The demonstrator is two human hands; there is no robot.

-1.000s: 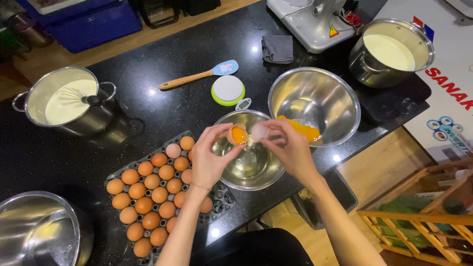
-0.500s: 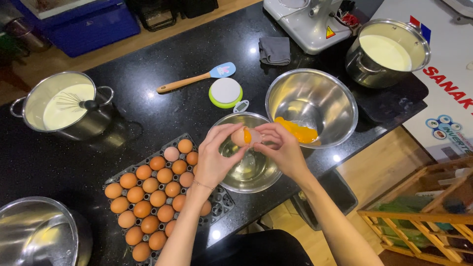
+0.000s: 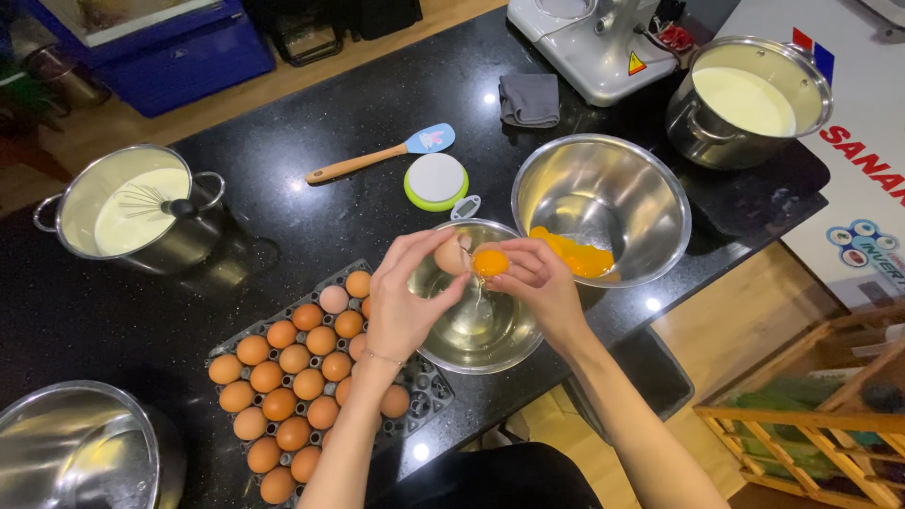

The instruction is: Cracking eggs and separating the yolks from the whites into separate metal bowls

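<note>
Two bare hands meet over a small steel bowl on the black counter. The left hand pinches one half of a cracked eggshell between thumb and fingers, closed on it. The right hand is closed on the other half shell, which cradles an orange yolk; the two halves sit just beside each other above the bowl. A clear strand of white hangs from the yolk side down into the bowl, which already holds clear egg white.

Just right of the hands stands a larger steel bowl with several yolks pooled at its near side. Left of the small bowl lies a dark egg tray packed with brown eggs; the left wrist crosses over its right edge. At the far left a pot of pale liquid holds a whisk. Another steel bowl shows at the bottom-left corner.

Beyond the hands lie a spatula with a wooden handle and blue head, and a round white and green lid beside it. A grey cloth sits near the base of a white mixer, and a second pot of cream-coloured liquid stands at the far right.
</note>
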